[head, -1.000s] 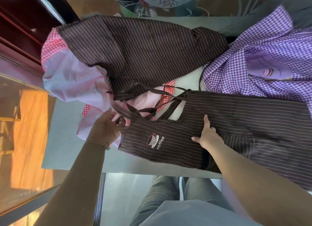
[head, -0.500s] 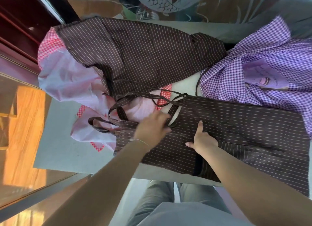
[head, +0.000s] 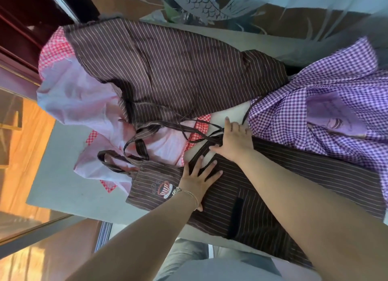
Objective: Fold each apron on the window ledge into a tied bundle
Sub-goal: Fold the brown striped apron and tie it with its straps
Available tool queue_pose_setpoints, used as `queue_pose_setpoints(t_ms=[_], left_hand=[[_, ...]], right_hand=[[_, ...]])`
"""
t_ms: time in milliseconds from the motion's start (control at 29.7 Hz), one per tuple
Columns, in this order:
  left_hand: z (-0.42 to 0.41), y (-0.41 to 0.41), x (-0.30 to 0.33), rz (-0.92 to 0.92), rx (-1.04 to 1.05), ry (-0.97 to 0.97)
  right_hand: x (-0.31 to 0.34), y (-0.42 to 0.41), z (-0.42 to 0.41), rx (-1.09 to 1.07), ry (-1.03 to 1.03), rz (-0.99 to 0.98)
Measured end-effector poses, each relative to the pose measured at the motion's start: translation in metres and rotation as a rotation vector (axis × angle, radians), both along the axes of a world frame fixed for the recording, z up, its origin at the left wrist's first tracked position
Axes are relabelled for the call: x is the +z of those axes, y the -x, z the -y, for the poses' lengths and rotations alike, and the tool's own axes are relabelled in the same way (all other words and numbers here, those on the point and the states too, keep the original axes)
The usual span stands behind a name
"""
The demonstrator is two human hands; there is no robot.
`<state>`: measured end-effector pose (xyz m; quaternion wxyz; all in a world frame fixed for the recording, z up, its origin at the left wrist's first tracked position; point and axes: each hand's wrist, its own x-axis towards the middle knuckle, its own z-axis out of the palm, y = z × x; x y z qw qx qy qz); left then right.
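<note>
Fingers [head: 210, 169] of the left hand [head: 197, 182] are spreading wide apart and pressing flat on the near brown striped apron [head: 283, 188], just beside its cup logo [head: 162, 189]. Right hand [head: 235, 142] is lying just beyond, its fingers [head: 228, 123] straight and loosely together, pressing down where the dark ties [head: 189, 131] are meeting the apron's upper edge. That apron is stretching along the window ledge [head: 63, 175] under both palms, its neck loop [head: 117, 158] trailing off to the left of the left hand. Beyond the right hand's fingertips a second brown striped apron [head: 178, 70] is sprawling over a pink apron [head: 84, 104]. To the right of the right hand a purple checked apron [head: 315, 112] is bunching up, touching the near one.
</note>
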<state>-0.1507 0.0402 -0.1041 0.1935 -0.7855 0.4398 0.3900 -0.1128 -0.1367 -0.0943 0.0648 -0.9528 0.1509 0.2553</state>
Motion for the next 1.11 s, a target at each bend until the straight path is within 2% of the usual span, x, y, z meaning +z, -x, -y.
queue_pose_setpoints(t_ms=[67,134,235,336,437,504,639,706,941,1109], left_hand=[[0.004,-0.004,-0.003,-0.007,0.008,-0.022],[0.007,-0.005,-0.004,-0.021,0.018,-0.04],[0.009,-0.006,-0.005,-0.029,0.026,-0.068],[0.012,-0.008,-0.004,-0.031,0.018,-0.088],[0.014,-0.008,-0.002,-0.019,0.006,-0.1],[0.014,-0.007,-0.003,-0.004,-0.008,-0.1],[0.012,-0.006,-0.005,0.028,-0.025,-0.085],[0.011,-0.006,-0.006,0.05,-0.04,-0.08],[0.011,-0.006,-0.006,0.052,-0.045,-0.074],[0.011,-0.005,-0.003,0.054,-0.056,-0.07]], right_hand=[[-0.01,-0.005,0.007,-0.048,-0.04,0.047],[-0.006,-0.01,0.014,-0.155,-0.182,0.067],[0.008,-0.026,0.025,-0.261,-0.367,-0.133],[0.009,-0.041,0.036,-0.178,-0.392,-0.349],[0.007,-0.048,0.048,-0.187,-0.522,-0.361],[0.013,-0.049,0.053,-0.313,-0.645,-0.27],[0.03,-0.052,0.064,-0.709,-1.013,-0.072],[0.041,-0.059,0.075,-0.834,-1.09,0.017],[0.08,-0.089,0.101,-1.155,-1.136,0.455],[0.097,-0.1,0.118,-1.066,-0.992,0.741]])
